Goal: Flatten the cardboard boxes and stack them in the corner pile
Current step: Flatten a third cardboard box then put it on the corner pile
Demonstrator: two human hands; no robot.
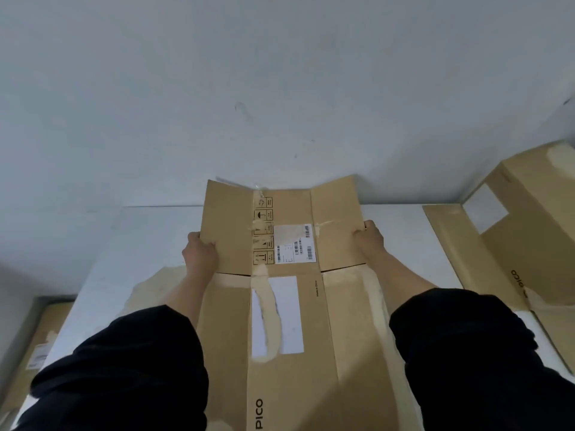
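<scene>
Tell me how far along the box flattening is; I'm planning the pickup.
Done: nothing visibly stacked. In hand: left hand and right hand grip the flaps of a flattened box on the white table. Left: the box at right looks unflattened.

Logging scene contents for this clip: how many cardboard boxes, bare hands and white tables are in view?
Brown cardboard boxes: 3 (held flattened box, box at right, box at lower left)
Bare hands: 2 (left hand, right hand)
White tables: 1
Total: 6
</scene>
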